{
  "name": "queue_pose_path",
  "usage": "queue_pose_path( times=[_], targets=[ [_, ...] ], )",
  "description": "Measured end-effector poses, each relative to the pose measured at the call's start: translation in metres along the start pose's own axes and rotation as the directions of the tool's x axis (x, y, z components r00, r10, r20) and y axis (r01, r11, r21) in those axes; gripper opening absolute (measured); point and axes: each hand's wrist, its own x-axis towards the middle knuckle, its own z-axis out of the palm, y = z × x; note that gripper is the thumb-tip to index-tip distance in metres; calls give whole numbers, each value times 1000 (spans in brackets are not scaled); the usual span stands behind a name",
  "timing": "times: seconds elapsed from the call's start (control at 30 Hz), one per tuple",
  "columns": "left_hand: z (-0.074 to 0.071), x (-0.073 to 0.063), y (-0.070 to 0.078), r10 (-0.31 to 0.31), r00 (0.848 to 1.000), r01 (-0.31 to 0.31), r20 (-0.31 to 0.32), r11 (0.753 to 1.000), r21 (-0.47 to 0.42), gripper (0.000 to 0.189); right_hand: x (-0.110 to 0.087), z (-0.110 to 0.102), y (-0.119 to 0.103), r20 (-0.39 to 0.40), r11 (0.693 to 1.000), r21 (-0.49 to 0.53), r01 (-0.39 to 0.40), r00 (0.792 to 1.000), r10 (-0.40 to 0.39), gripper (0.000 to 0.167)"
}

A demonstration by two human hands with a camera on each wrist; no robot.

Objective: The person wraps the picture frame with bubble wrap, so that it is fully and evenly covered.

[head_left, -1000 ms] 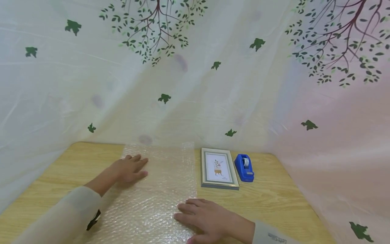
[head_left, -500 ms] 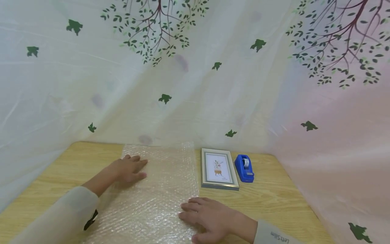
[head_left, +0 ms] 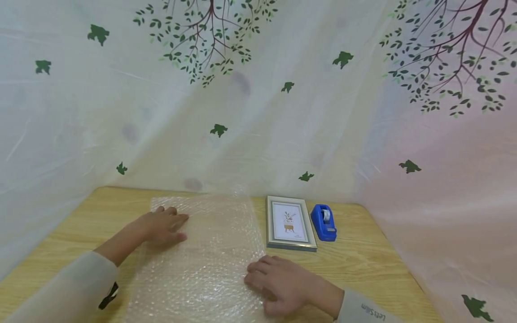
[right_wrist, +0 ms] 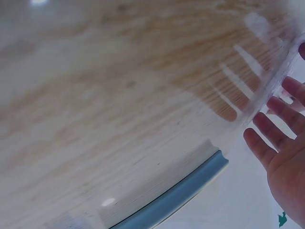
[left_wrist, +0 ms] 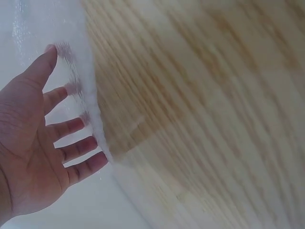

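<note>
A sheet of clear bubble wrap (head_left: 202,251) lies lengthwise over the table, its far end slightly skewed. On its upper left part, near the left edge, rests my left hand (head_left: 163,229) with fingers spread. From the left wrist view, the fingertips of that left hand (left_wrist: 38,129) press along the film. My right hand (head_left: 284,285) touches the right edge of the sheet, fingers extended and slightly bent. In the right wrist view the right hand (right_wrist: 288,143) has its fingertips right at the sheet's border, nothing gripped.
A picture frame (head_left: 290,224) with a potted-plant print lies right of the wrap, beyond my right hand. Beside it stands a blue tape dispenser (head_left: 323,223). The wooden table (head_left: 363,264) meets a hanging white curtain (head_left: 262,134) with tree prints at its back edge.
My left hand has shifted left and the wrap's left edge has moved left with it, so the sheet now lies at a slant. My right hand has moved slightly right and away.
</note>
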Motion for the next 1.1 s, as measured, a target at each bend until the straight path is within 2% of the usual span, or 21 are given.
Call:
queue_pose_path(
  times=[0.23,0.5,0.67,0.87,1.1],
  targets=[
    [1,-10,-3,-9,1000,9,-7,1000,11,75,-1,-1,5,-50,1000,-14,-17,999,17,63],
    [4,-24,-6,-43,999,43,22,999,-8,74,-2,0,11,-36,999,-27,-35,999,34,64],
    [6,-35,-8,-17,1000,17,-8,1000,-10,74,-3,0,14,-32,998,-48,-50,998,49,64],
    [9,-49,-7,0,999,-2,-35,999,-44,70,-4,2,18,-32,998,-22,-64,997,64,62],
    [14,-56,-5,16,998,-19,-59,999,-50,73,-9,4,25,-40,996,-31,-81,996,80,61]
  ],
)
